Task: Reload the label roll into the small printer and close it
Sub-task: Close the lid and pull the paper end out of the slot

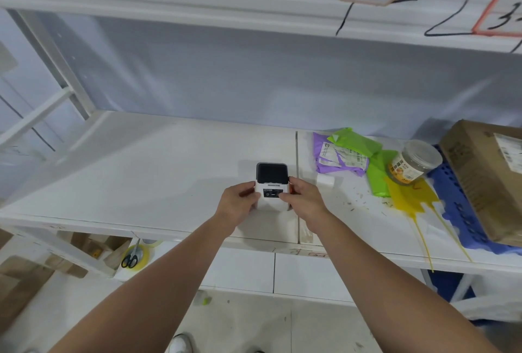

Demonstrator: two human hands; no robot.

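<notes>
A small white label printer (271, 183) with a dark top panel stands on the white shelf (141, 171), near its front edge. My left hand (238, 203) grips the printer's left side. My right hand (303, 200) holds the right side, thumb on the front panel by the buttons. The lid looks down. A small white label roll (325, 182) lies on the shelf just right of the printer, partly behind my right hand.
To the right lie purple and green mailer bags (347, 155), a clear jar (415, 164), a yellow bag (409, 197), a blue perforated mat (457, 211) and a cardboard box (488, 177). Scissors on a tape roll (132, 258) sit below the shelf. An upper shelf hangs overhead.
</notes>
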